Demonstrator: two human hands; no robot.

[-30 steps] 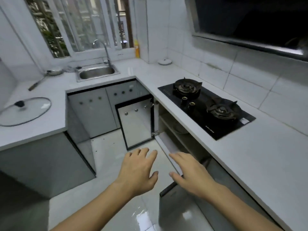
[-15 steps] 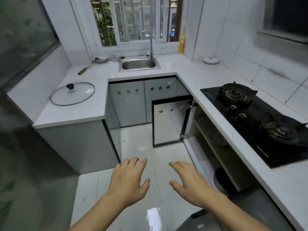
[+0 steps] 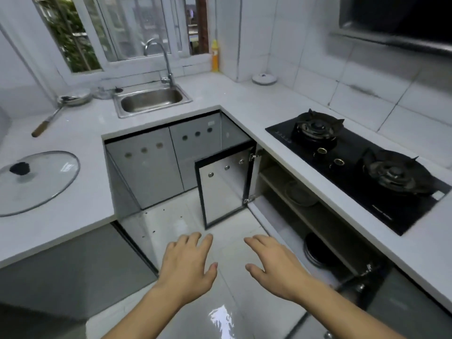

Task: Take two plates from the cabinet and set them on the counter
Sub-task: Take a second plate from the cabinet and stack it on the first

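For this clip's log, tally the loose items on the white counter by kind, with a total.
Glass lid: 1
Ladle with wooden handle: 1
Yellow bottle: 1
Small white round lid: 1
Total: 4
Both the left hand and right hand hold nothing.

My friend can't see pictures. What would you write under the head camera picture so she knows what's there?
Two bare hands, the left hand and the right hand, hover open and empty above a pale tiled floor, before an open white under-counter cabinet holding pale plates. A black two-burner gas hob sits in the white stone counter above it.
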